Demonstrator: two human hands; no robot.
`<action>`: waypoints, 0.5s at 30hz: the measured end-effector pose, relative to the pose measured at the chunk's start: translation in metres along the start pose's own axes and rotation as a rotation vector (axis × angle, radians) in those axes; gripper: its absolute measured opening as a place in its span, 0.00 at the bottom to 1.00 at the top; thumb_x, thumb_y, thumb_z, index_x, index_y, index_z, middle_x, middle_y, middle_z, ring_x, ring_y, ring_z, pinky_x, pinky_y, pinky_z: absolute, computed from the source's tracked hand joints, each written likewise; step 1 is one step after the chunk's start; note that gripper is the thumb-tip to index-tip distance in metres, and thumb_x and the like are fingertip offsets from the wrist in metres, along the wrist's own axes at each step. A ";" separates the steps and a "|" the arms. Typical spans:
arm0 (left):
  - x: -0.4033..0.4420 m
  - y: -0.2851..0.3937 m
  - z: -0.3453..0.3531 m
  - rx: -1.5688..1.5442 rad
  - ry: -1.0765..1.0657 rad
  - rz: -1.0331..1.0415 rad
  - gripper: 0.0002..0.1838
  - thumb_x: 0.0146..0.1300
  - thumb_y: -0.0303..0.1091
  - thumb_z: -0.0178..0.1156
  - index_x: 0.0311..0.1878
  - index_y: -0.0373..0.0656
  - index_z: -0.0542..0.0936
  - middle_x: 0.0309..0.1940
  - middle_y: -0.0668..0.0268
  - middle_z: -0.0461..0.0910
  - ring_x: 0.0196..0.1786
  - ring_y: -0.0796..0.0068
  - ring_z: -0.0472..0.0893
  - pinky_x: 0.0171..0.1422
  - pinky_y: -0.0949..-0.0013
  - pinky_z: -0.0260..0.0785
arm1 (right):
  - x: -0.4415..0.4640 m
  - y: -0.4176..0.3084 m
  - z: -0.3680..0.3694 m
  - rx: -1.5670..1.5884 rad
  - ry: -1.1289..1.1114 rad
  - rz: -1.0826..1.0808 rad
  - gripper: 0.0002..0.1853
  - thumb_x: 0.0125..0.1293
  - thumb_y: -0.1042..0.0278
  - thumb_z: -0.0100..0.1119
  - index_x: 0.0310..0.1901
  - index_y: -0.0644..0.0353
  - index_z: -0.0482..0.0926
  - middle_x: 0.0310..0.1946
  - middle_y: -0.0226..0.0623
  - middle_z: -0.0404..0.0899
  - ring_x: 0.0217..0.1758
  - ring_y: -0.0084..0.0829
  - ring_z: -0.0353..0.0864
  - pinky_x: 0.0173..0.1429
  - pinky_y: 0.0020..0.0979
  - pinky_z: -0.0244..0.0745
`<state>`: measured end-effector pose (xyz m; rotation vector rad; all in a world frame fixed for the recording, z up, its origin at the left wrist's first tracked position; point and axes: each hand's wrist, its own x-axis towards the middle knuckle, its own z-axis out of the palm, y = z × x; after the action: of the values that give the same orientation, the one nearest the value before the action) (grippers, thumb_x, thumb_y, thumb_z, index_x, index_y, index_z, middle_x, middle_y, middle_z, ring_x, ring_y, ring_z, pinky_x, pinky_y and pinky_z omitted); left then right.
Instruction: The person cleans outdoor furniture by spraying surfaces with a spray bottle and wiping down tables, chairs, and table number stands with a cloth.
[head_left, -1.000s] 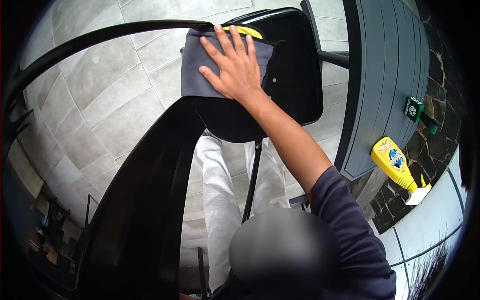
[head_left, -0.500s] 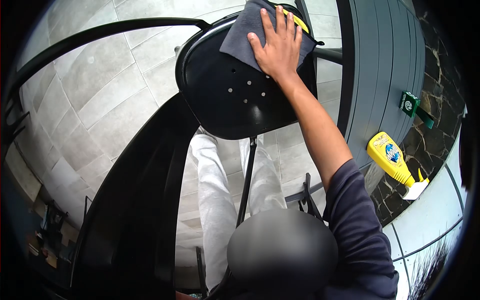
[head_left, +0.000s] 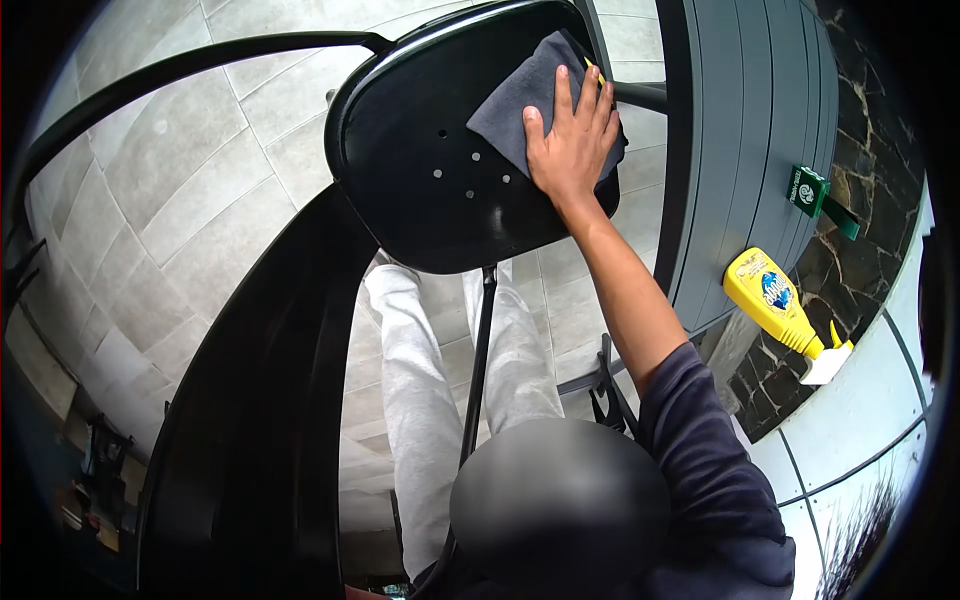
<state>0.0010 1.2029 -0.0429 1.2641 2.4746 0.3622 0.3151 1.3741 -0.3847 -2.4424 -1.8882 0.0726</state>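
My right hand [head_left: 577, 150] lies flat with fingers stretched out on a grey cloth [head_left: 505, 108] with a yellow edge. Its palm presses the cloth against the glossy black seat [head_left: 400, 190] of a chair, towards the seat's right side. Several small round holes show in the seat, left of the cloth. The chair's broad black backrest [head_left: 250, 430] extends down to the lower left. My left hand is out of view; only a sliver of skin appears at the bottom edge.
To the right stands a grey slatted table [head_left: 735, 150]. On it are a small green block-like sign [head_left: 806, 190] and a yellow spray bottle [head_left: 765, 290] with a white nozzle. A black curved armrest [head_left: 200, 62] arches at the upper left. Grey floor tiles [head_left: 215, 235] lie beneath.
My right hand and the cloth have moved down and slightly right across the seat, uncovering its far part. The whole view has shifted a little left.
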 end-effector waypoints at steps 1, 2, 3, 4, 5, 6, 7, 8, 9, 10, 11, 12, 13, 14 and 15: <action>0.001 0.000 0.000 0.002 -0.002 0.002 0.47 0.69 0.66 0.45 0.74 0.31 0.53 0.68 0.45 0.58 0.68 0.51 0.61 0.74 0.50 0.54 | -0.006 0.001 -0.001 -0.003 0.000 0.002 0.35 0.71 0.42 0.44 0.75 0.49 0.58 0.77 0.51 0.47 0.79 0.56 0.44 0.77 0.58 0.39; 0.002 0.000 -0.001 0.006 -0.004 0.004 0.47 0.69 0.66 0.45 0.73 0.31 0.53 0.68 0.45 0.58 0.68 0.50 0.62 0.74 0.50 0.54 | -0.013 0.001 -0.002 -0.017 -0.020 0.002 0.35 0.71 0.42 0.44 0.75 0.49 0.58 0.77 0.51 0.47 0.79 0.56 0.44 0.77 0.58 0.39; 0.003 0.000 -0.001 0.008 -0.003 0.005 0.47 0.69 0.66 0.45 0.73 0.31 0.53 0.67 0.45 0.58 0.68 0.50 0.62 0.74 0.50 0.55 | -0.019 0.001 -0.003 -0.032 -0.037 0.001 0.35 0.71 0.42 0.44 0.75 0.50 0.58 0.77 0.51 0.47 0.79 0.57 0.44 0.76 0.59 0.39; 0.003 0.000 -0.001 0.011 -0.003 0.006 0.47 0.69 0.66 0.45 0.73 0.31 0.53 0.67 0.45 0.58 0.68 0.50 0.62 0.74 0.50 0.55 | -0.025 0.001 -0.003 -0.027 -0.054 0.011 0.35 0.71 0.43 0.44 0.75 0.50 0.58 0.77 0.51 0.46 0.79 0.58 0.43 0.76 0.59 0.39; 0.003 0.000 -0.001 0.014 -0.003 0.006 0.47 0.69 0.66 0.45 0.73 0.31 0.53 0.67 0.45 0.58 0.68 0.50 0.62 0.73 0.50 0.55 | -0.031 0.000 -0.004 -0.029 -0.055 0.010 0.35 0.71 0.43 0.44 0.75 0.50 0.58 0.77 0.51 0.46 0.79 0.58 0.43 0.76 0.59 0.39; 0.003 0.000 -0.002 0.017 -0.004 0.006 0.47 0.69 0.66 0.45 0.73 0.31 0.53 0.67 0.45 0.58 0.67 0.50 0.62 0.73 0.50 0.55 | -0.036 0.000 -0.006 -0.025 -0.076 0.013 0.35 0.71 0.43 0.44 0.75 0.50 0.58 0.77 0.52 0.46 0.79 0.58 0.43 0.76 0.60 0.38; 0.003 0.000 -0.002 0.019 -0.006 0.005 0.47 0.69 0.66 0.45 0.73 0.31 0.53 0.67 0.45 0.59 0.67 0.50 0.63 0.73 0.50 0.55 | -0.041 0.000 -0.007 -0.022 -0.096 0.016 0.35 0.71 0.43 0.45 0.75 0.50 0.58 0.77 0.52 0.46 0.79 0.58 0.43 0.76 0.60 0.38; 0.004 0.001 -0.002 0.019 -0.007 0.005 0.47 0.69 0.66 0.45 0.73 0.31 0.53 0.67 0.45 0.59 0.67 0.50 0.63 0.73 0.50 0.55 | -0.047 0.000 -0.007 -0.001 -0.098 0.017 0.35 0.71 0.44 0.45 0.75 0.51 0.58 0.77 0.53 0.45 0.79 0.58 0.42 0.76 0.61 0.37; 0.004 0.001 -0.002 0.020 -0.008 0.004 0.47 0.69 0.66 0.45 0.73 0.31 0.53 0.66 0.45 0.59 0.67 0.50 0.63 0.73 0.50 0.55 | -0.051 -0.001 -0.007 -0.005 -0.098 0.015 0.35 0.71 0.44 0.45 0.75 0.51 0.58 0.77 0.53 0.45 0.79 0.58 0.42 0.76 0.61 0.37; 0.004 0.001 -0.002 0.021 -0.009 0.003 0.47 0.69 0.66 0.45 0.73 0.31 0.54 0.66 0.45 0.59 0.67 0.50 0.63 0.73 0.50 0.56 | -0.055 -0.002 -0.008 -0.004 -0.119 0.020 0.35 0.71 0.44 0.45 0.75 0.51 0.58 0.77 0.53 0.45 0.79 0.58 0.42 0.76 0.61 0.36; 0.004 0.002 -0.002 0.023 -0.011 0.001 0.47 0.69 0.66 0.45 0.73 0.31 0.54 0.66 0.45 0.59 0.67 0.50 0.63 0.73 0.50 0.56 | -0.060 -0.002 -0.009 -0.004 -0.141 0.025 0.35 0.70 0.45 0.45 0.75 0.52 0.58 0.77 0.53 0.45 0.79 0.59 0.42 0.76 0.62 0.36; 0.004 0.002 -0.002 0.023 -0.013 -0.002 0.47 0.69 0.66 0.45 0.73 0.31 0.54 0.66 0.45 0.60 0.66 0.50 0.64 0.73 0.50 0.56 | -0.065 -0.003 -0.009 0.011 -0.142 0.017 0.35 0.70 0.45 0.46 0.75 0.52 0.58 0.77 0.53 0.45 0.79 0.59 0.41 0.76 0.61 0.35; 0.004 0.002 -0.002 0.023 -0.014 -0.004 0.47 0.69 0.66 0.45 0.73 0.30 0.54 0.66 0.45 0.60 0.66 0.50 0.64 0.73 0.50 0.56 | -0.070 -0.003 -0.009 0.005 -0.142 0.014 0.35 0.70 0.45 0.46 0.75 0.52 0.58 0.77 0.53 0.45 0.79 0.59 0.41 0.76 0.61 0.35; 0.004 0.003 -0.001 0.023 -0.014 -0.007 0.47 0.69 0.66 0.45 0.73 0.30 0.54 0.66 0.45 0.60 0.66 0.50 0.64 0.73 0.50 0.56 | -0.075 -0.004 -0.010 0.012 -0.158 0.009 0.36 0.70 0.45 0.45 0.75 0.53 0.58 0.77 0.54 0.45 0.79 0.59 0.41 0.76 0.61 0.35; 0.004 0.003 -0.001 0.022 -0.014 -0.010 0.47 0.69 0.66 0.45 0.73 0.30 0.54 0.66 0.45 0.60 0.66 0.50 0.64 0.72 0.50 0.56 | -0.078 -0.005 -0.010 0.018 -0.173 0.002 0.36 0.70 0.44 0.45 0.75 0.53 0.58 0.77 0.54 0.44 0.79 0.59 0.41 0.76 0.61 0.35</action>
<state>0.0011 1.2075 -0.0420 1.2584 2.4783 0.3233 0.2911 1.2993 -0.3740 -2.5002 -1.9404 0.3090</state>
